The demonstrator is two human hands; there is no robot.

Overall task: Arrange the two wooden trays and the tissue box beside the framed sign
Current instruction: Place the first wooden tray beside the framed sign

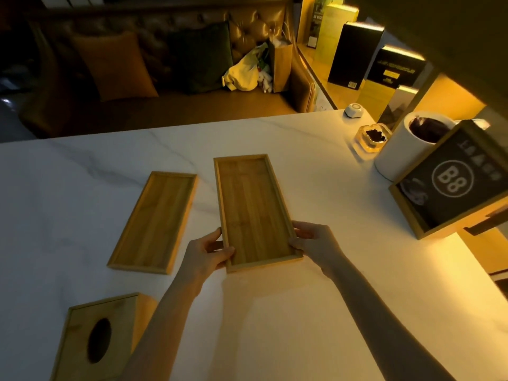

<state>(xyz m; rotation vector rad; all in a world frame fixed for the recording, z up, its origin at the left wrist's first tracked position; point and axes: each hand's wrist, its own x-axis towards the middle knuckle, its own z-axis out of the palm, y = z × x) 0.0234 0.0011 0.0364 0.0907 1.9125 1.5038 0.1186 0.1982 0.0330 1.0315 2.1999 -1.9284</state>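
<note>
A white marble-look tabletop (275, 312) with faint grey veining fills the lower part of the view, lit warmly from the right and dimmer toward the left. Near the centre, a wooden tray (254, 211) is gripped at its near end by both hands: the left hand (207, 253) is closed on the near left rim with the thumb lying inside the tray, and the right hand (313, 240) is closed on the near right rim. Whether this tray is resting flat or slightly lifted cannot be told. A second wooden tray (154, 222) lies flat on the table at about 9 o'clock from the first, close beside it but apart and angled slightly. A wooden tissue box (101, 339) with an oval opening sits at 7 o'clock, near the table's front edge, untouched.

At 3 o'clock from the held tray, well apart, a framed sign (453, 182) marked "B8" stands tilted in a wooden frame. Behind it, toward 2 o'clock, a white cylindrical container (401, 149) with dark contents is seen, with a glass ashtray (372, 138) just beside it and a small white device (354, 109) at the far edge.

Beyond the table at 12 o'clock, a tufted leather sofa (192, 50) with cushions, a paper bag (280, 64) and a pale bundle is dimly visible. At 1 o'clock, lit shelving holds several black and yellow boxes (354, 53).
</note>
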